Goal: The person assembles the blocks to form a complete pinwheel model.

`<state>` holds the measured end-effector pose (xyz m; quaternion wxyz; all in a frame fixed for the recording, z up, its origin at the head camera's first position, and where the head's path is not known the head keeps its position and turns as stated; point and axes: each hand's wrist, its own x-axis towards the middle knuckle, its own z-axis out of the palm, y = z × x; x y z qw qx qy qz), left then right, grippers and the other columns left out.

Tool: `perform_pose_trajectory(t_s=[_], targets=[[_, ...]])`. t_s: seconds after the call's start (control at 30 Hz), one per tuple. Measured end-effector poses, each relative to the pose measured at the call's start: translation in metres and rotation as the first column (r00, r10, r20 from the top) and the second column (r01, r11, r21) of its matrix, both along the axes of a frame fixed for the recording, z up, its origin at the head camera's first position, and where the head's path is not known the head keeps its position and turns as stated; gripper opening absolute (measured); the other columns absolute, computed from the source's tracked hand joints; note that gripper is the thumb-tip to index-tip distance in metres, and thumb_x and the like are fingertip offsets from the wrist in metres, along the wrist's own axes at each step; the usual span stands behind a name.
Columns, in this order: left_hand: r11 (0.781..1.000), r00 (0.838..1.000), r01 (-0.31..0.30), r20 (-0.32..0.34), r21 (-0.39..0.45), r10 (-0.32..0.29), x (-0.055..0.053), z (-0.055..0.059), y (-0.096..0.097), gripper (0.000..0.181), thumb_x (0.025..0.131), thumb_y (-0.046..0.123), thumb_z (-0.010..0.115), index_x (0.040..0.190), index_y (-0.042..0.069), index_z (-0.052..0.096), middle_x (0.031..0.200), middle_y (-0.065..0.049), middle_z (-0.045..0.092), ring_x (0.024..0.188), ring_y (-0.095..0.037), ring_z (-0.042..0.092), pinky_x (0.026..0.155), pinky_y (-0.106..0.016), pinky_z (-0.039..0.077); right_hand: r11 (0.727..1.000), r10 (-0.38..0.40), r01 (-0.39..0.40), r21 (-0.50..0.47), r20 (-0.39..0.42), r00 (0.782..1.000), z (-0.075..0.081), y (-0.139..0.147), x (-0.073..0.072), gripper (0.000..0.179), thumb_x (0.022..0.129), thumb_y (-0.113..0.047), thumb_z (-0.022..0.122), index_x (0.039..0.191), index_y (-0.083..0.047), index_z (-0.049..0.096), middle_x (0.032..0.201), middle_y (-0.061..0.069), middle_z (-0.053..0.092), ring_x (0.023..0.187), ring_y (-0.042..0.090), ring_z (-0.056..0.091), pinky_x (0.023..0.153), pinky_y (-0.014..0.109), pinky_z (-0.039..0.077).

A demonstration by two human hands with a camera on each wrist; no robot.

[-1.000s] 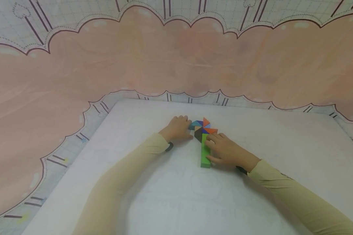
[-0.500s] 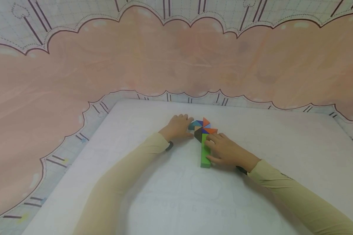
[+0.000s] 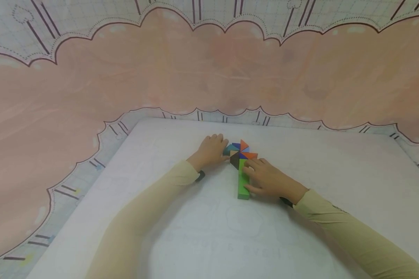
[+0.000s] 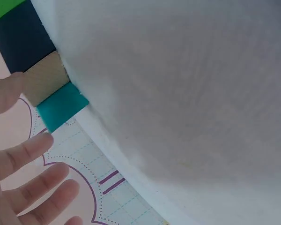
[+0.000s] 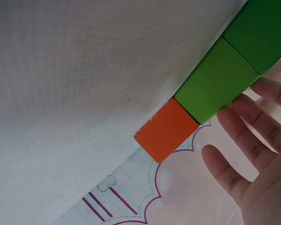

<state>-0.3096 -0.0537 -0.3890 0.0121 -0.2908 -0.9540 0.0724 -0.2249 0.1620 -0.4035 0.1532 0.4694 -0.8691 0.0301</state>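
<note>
Triangular coloured blocks meet at one centre like a pinwheel, with orange triangles (image 3: 244,145), a teal block (image 4: 62,108), a bare wood block (image 4: 46,78) and a dark block (image 3: 235,160) among them. Two green blocks (image 3: 243,189) stand end to end below, like a handle. My left hand (image 3: 211,150) is at the pinwheel's left side; its thumb touches the wood block and its index fingertip is right at the teal one. My right hand (image 3: 265,176) rests against the right side of the green blocks, fingers fairly straight; an orange block (image 5: 166,130) shows beyond them.
The blocks lie on a white tabletop (image 3: 195,232). Behind and to the left, a pink cloth (image 3: 209,69) with scalloped cloud outlines surrounds it. Both forearms, in light yellow sleeves (image 3: 153,193), reach across the table from the near side.
My left hand has shifted slightly away from me and its thumb has come up closer to the pinwheel's left blocks. The right hand and the blocks have not visibly moved.
</note>
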Motion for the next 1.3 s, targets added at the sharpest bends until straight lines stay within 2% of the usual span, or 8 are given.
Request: perform_pose_trajectory(t_s=[0.17, 0.33, 0.47, 0.7, 0.9, 1.1, 1.3], targets=[[1.0, 1.0, -0.009, -0.02, -0.002, 0.009, 0.0, 0.003, 0.0, 0.05, 0.087, 0.042, 0.063, 0.123, 0.009, 0.052, 0.111, -0.008, 0.054, 0.099, -0.022, 0.052, 0.088, -0.036, 0.046, 0.999, -0.031, 0.03, 0.031, 0.043, 0.999, 0.004, -0.001, 0.002, 0.035, 0.085, -0.037, 0.062, 0.105, -0.008, 0.055, 0.104, 0.007, 0.056, 0.096, 0.024, 0.053, 0.086, 0.042, 0.046], [0.999, 1.0, -0.008, -0.022, -0.034, 0.007, -0.005, 0.003, -0.001, 0.031, 0.09, 0.029, 0.06, 0.115, 0.009, 0.059, 0.106, -0.008, 0.057, 0.093, -0.021, 0.052, 0.083, -0.034, 0.046, 0.998, -0.044, 0.041, 0.056, 0.054, 0.998, 0.005, -0.002, 0.003, 0.035, 0.087, -0.038, 0.06, 0.106, -0.009, 0.055, 0.105, 0.007, 0.056, 0.097, 0.023, 0.052, 0.087, 0.041, 0.045], [0.999, 1.0, -0.005, -0.02, -0.051, 0.004, -0.01, 0.003, 0.002, 0.024, 0.092, 0.025, 0.058, 0.112, 0.012, 0.061, 0.104, -0.006, 0.058, 0.092, -0.02, 0.052, 0.082, -0.032, 0.047, 0.998, -0.047, 0.044, 0.054, 0.056, 0.997, 0.004, -0.001, 0.003, 0.036, 0.087, -0.038, 0.06, 0.106, -0.008, 0.055, 0.105, 0.007, 0.056, 0.098, 0.023, 0.052, 0.087, 0.041, 0.045], [0.999, 1.0, -0.021, 0.006, -0.03, 0.021, -0.018, 0.004, 0.005, 0.028, 0.091, 0.023, 0.059, 0.118, 0.013, 0.059, 0.11, -0.007, 0.058, 0.099, -0.021, 0.055, 0.087, -0.034, 0.047, 0.998, -0.036, 0.034, 0.049, 0.047, 0.998, 0.002, -0.001, 0.002, 0.035, 0.087, -0.037, 0.06, 0.106, -0.008, 0.054, 0.106, 0.008, 0.056, 0.098, 0.024, 0.052, 0.088, 0.041, 0.045], [1.0, 0.997, 0.018, 0.077, 0.017, -0.019, -0.024, 0.006, 0.006, 0.046, 0.088, 0.024, 0.065, 0.131, 0.018, 0.051, 0.12, -0.008, 0.057, 0.11, -0.024, 0.054, 0.094, -0.038, 0.046, 0.998, -0.034, 0.032, 0.05, 0.05, 0.998, 0.002, 0.0, 0.001, 0.036, 0.086, -0.037, 0.06, 0.107, -0.008, 0.054, 0.105, 0.007, 0.054, 0.099, 0.023, 0.051, 0.087, 0.04, 0.044], [0.998, 0.994, 0.06, 0.086, 0.0, -0.06, -0.03, 0.007, 0.01, 0.04, 0.087, 0.027, 0.066, 0.126, 0.021, 0.057, 0.117, -0.005, 0.058, 0.107, -0.022, 0.054, 0.094, -0.036, 0.045, 0.999, -0.024, 0.022, 0.035, 0.042, 0.999, 0.002, 0.001, 0.001, 0.036, 0.086, -0.037, 0.061, 0.106, -0.008, 0.053, 0.104, 0.007, 0.054, 0.097, 0.024, 0.052, 0.086, 0.041, 0.045], [0.999, 0.993, 0.054, 0.106, -0.004, -0.054, -0.032, 0.007, 0.011, 0.043, 0.087, 0.026, 0.066, 0.128, 0.022, 0.055, 0.12, -0.005, 0.057, 0.111, -0.022, 0.053, 0.097, -0.036, 0.044, 0.998, -0.034, 0.031, 0.046, 0.059, 0.998, 0.003, 0.0, 0.001, 0.036, 0.086, -0.037, 0.061, 0.106, -0.008, 0.054, 0.105, 0.007, 0.055, 0.099, 0.024, 0.051, 0.087, 0.041, 0.044]])
